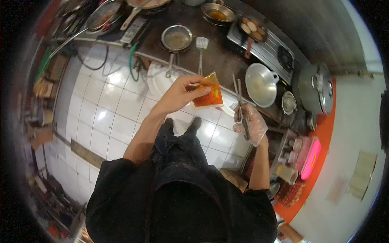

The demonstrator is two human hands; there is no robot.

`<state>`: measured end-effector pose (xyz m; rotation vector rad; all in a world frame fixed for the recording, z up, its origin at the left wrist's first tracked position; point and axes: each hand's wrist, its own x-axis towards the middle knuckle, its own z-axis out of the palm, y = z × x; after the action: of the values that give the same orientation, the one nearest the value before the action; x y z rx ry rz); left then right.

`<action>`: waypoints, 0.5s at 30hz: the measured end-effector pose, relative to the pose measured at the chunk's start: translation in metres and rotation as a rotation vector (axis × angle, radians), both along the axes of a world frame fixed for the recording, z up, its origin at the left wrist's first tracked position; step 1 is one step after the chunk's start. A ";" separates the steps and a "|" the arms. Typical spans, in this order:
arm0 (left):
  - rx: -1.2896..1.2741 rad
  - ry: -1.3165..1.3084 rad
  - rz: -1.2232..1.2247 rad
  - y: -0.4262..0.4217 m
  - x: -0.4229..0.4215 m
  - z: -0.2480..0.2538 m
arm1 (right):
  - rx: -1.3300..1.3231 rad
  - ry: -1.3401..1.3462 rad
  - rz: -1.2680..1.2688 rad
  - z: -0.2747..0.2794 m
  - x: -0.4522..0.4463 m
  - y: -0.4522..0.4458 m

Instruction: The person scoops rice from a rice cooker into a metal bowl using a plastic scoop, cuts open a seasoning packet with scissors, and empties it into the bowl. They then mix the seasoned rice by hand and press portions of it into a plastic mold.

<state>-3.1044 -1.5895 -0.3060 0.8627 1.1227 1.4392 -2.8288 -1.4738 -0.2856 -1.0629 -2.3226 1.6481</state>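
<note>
Two materials meet in front of the counter (225, 50): a flat, glossy, rectangular orange-red packet (209, 99) with a crinkled golden corner, and slim metal scissors (240, 101) with dark handles, their blades slightly parted. The bare left hand (180, 95) holds the packet up, its fingers clamped on it with the thumb across the face, forearm angled inward. The right hand (254, 123), in a wrinkled clear plastic glove, has its fingers closed around the scissors, blades pointing away from the body, beside a round, smooth silver pan (260, 84)
</note>
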 end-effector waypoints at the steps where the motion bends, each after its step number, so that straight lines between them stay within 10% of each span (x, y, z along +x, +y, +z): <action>1: 0.055 0.036 -0.021 0.006 0.004 0.003 | 0.014 -0.006 -0.042 0.025 0.000 -0.008; 15: 0.125 -0.114 -0.393 0.052 0.068 0.015 | 0.118 -0.292 -0.334 0.042 0.063 -0.089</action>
<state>-3.0365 -1.5374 -0.2915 1.0123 0.7333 1.2206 -2.7662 -1.5627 -0.2434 -1.6503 -2.2073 1.2907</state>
